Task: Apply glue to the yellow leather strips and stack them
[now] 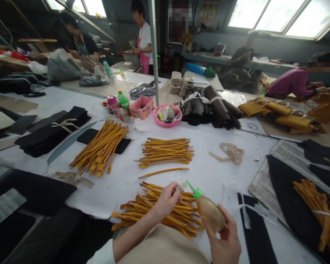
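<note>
My right hand (pixel 225 240) is wrapped round a squeeze bottle (pixel 211 212) of brownish liquid, its green nozzle tilted up to the left. Pinched in the fingers of my left hand (pixel 167 198) is a small pale flat piece (pixel 183 186), close to the nozzle tip. Below both hands lies a pile of mustard-yellow leather straps (pixel 137 205), partly covered by my left forearm. Just beyond it, one single strap (pixel 163 171) lies apart on the white table covering. Farther off is a neater stack of the same straps (pixel 167 151).
More straps (pixel 100 146) are heaped at the left, beside a tied black bundle (pixel 55 128). A pink basket (pixel 167 124) and pink box (pixel 141 107) stand near a metal pole (pixel 154 55). Black strips (pixel 257 231) lie at right. Several people work farther back.
</note>
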Motion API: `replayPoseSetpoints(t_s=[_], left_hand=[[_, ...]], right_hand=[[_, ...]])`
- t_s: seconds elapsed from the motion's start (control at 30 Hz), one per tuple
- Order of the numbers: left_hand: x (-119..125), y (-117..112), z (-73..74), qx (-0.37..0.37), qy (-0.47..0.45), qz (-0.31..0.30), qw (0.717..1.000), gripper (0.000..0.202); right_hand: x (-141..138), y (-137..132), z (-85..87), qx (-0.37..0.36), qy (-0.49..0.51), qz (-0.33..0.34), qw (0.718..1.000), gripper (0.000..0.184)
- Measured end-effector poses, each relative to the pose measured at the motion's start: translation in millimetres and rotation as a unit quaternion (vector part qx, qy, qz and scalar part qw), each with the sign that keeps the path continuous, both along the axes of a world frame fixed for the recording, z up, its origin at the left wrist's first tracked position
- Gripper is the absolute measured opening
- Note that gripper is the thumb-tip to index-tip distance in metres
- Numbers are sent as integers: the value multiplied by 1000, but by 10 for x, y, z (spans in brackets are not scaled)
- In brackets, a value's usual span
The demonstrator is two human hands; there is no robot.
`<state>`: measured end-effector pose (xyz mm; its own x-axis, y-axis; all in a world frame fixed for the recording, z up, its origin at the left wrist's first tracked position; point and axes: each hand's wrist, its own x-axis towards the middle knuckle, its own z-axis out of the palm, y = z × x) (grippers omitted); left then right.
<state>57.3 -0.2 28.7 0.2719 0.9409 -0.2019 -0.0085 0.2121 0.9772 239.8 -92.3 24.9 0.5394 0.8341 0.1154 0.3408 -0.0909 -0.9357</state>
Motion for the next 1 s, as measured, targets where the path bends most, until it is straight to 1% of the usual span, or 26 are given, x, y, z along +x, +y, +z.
replayPoseSetpoints(t_s=[0.1,0.17,0.23,0.3,0.37,0.47,0.6,0.77,0.93,1.0], left_hand=[[1,0,-10,5,-2,1,1000,22],[1,-2,-11,12,1,-2,1000,22],[0,-4,-13,15,8,-4,1000,22],[-5,-2,-18,13,10,-2,1000,22],[-14,5,-26,7,8,1,1000,21],[-26,18,-35,-6,-4,5,1000,22],[-27,21,-36,-23,-24,12,999,23],[-31,22,-47,-36,-32,20,999,20],[-39,31,-38,-50,-35,26,998,24],[-40,30,-23,-61,-42,26,997,25]], right_hand=[[-14,-15,12,-2,7,32,999,58],[-17,4,4,-15,13,38,999,60],[-6,37,-10,-24,24,14,999,64],[14,53,-17,-19,38,-15,999,66],[28,33,-12,-7,48,-24,999,67],[21,-44,12,-6,53,-7,999,64],[-17,-106,30,-28,40,29,998,58],[-13,-92,20,-10,19,15,1000,60],[36,-73,-19,-21,14,48,999,58],[54,-68,-37,-16,21,40,999,60]])
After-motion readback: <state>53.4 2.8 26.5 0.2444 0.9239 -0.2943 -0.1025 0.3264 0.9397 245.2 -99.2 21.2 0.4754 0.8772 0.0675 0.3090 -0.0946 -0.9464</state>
